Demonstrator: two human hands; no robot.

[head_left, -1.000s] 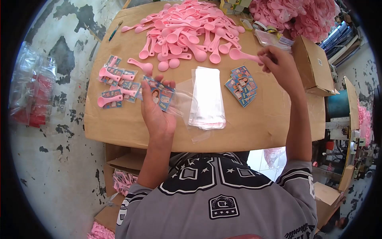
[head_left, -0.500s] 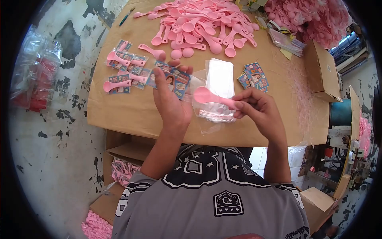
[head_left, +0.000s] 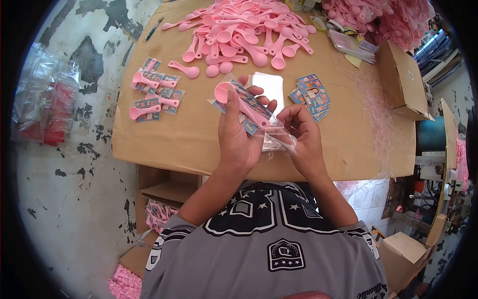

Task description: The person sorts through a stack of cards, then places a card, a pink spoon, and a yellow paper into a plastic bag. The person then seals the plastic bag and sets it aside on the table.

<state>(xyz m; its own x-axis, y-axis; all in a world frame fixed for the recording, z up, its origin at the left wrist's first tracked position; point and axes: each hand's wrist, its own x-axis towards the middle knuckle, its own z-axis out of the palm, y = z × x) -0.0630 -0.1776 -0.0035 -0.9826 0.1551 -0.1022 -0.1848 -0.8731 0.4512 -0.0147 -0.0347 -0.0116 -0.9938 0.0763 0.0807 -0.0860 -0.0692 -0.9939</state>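
Observation:
My left hand (head_left: 236, 142) holds a clear plastic bag (head_left: 281, 138) with a blue printed card (head_left: 250, 126) in it. A pink measuring spoon (head_left: 247, 108) lies lengthwise over the card, its bowl under my left thumb and its handle end toward the bag's mouth. The fingers of my right hand (head_left: 307, 142) pinch the loose end of the bag beside the handle. Behind my hands lies a stack of clear bags (head_left: 269, 83), partly covered by them. More printed cards (head_left: 313, 94) are fanned on the table to the right.
Bagged spoons with cards (head_left: 154, 92) lie at the left of the brown-covered table (head_left: 164, 137). A large heap of pink spoons (head_left: 239, 30) covers the back, with one spoon (head_left: 185, 70) apart in front. A cardboard box (head_left: 404, 79) stands on the right edge. A pen (head_left: 155, 29) lies back left.
The spoon has gone from my right hand onto the card in my left. My left hand has moved right, and my right hand now grips the bag's end.

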